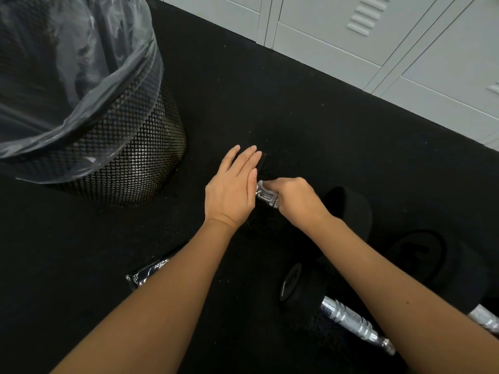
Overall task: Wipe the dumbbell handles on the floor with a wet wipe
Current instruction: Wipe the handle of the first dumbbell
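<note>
On the black rubber floor [270,103], the right hand [294,201] curls its fingers around the shiny knurled chrome handle [266,195] of a black-ended dumbbell [348,209], a bit of white wet wipe [262,186] showing at the fingertips. The left hand [232,190] lies flat, fingers straight and together, just beside that handle.

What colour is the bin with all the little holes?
The mesh bin is black, seen in the head view.
</note>
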`<state>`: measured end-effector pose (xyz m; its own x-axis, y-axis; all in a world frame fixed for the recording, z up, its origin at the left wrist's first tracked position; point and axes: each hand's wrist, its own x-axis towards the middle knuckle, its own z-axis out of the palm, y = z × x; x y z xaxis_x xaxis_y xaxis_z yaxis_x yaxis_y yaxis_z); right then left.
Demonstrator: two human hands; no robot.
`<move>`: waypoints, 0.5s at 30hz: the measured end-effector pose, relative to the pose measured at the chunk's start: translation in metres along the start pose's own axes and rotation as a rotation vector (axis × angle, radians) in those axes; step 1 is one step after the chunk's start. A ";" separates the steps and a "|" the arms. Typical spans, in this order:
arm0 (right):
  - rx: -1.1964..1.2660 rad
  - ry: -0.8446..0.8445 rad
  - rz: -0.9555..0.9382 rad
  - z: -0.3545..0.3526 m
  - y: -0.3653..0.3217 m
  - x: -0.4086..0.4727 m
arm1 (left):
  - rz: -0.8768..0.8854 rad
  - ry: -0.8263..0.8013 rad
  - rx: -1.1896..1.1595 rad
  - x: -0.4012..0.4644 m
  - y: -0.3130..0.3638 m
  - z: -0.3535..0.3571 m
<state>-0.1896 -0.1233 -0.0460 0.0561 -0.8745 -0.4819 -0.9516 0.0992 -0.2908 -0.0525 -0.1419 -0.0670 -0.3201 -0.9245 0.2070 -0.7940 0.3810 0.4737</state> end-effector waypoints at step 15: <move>-0.092 0.309 -0.201 0.042 -0.012 -0.033 | -0.012 -0.016 0.002 0.000 0.001 0.000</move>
<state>-0.1678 -0.0752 -0.0612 0.1639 -0.9755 -0.1465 -0.9548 -0.1196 -0.2721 -0.0533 -0.1421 -0.0668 -0.3183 -0.9292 0.1879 -0.7990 0.3696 0.4744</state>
